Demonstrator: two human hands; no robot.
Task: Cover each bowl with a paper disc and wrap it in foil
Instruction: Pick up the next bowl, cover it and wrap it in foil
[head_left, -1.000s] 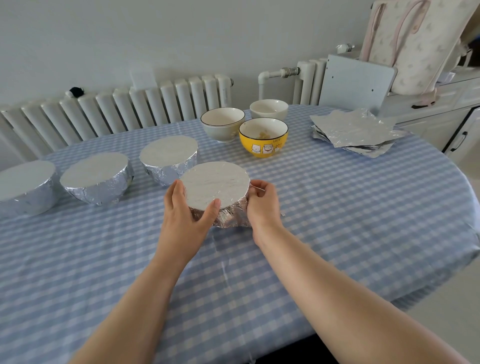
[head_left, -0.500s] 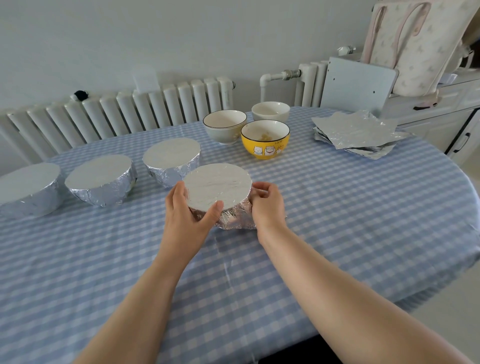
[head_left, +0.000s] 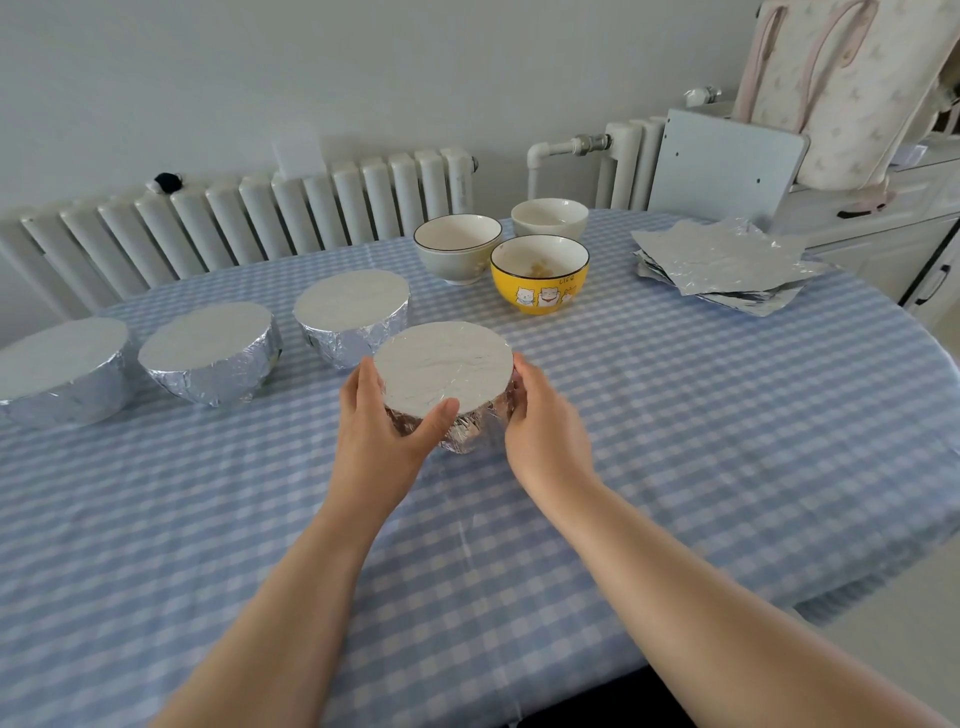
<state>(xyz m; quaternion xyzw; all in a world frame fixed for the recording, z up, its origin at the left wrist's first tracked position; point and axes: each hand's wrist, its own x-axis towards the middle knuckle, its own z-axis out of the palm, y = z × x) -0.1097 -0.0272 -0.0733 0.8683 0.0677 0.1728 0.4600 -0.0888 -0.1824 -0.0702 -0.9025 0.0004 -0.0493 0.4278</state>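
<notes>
Near the middle of the checked table (head_left: 727, 415), the left hand (head_left: 379, 436) and right hand (head_left: 540, 421) cupped the fourth foil-wrapped bowl (head_left: 441, 374), apparently pressing its foil snug, so next likely came a paper disc, unseen, for the yellow bowl (head_left: 540, 286) and a foil sheet (head_left: 722, 260).

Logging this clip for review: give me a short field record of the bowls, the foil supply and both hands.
wrapped bowls: four, one in hand, three in a row to its left
unwrapped bowls: three, yellow cat bowl, grey-green bowl, white bowl
foil sheets: stack at far right of the checked tablecloth
left hand: grips the wrapped bowl's side
right hand: cups its other side
paper discs: none visible
</notes>
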